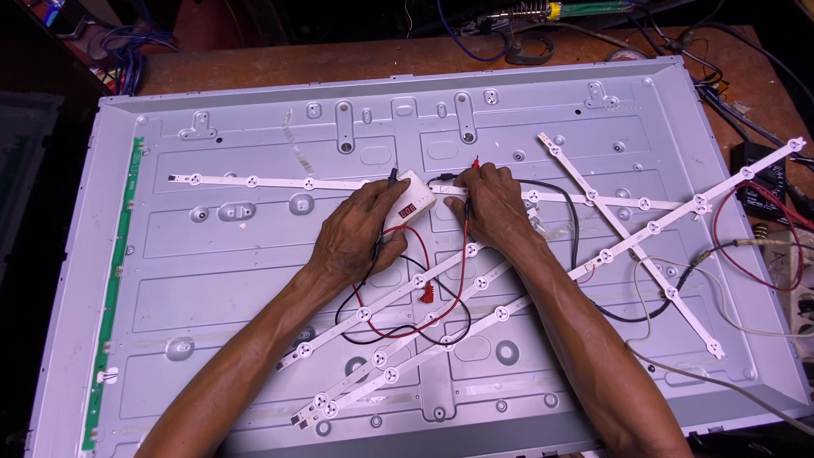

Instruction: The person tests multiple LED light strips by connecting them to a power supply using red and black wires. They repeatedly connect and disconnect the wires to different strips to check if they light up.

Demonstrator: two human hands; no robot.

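left hand (360,231) fingers curled on tester (409,206), right hand (494,203) pinching probes (469,172)

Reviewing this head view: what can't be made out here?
- Probe tips: under the left hand and right hand, so contact with the horizontal LED strip is unclear.
- Tester: partly covered by the left hand; display too small.
- Soldering iron: cut off by the top edge.

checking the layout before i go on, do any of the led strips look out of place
Yes. One strip lies straight across the metal back panel, but several strips lie loose and slanted near the front edge, and two cross in an X at the right.
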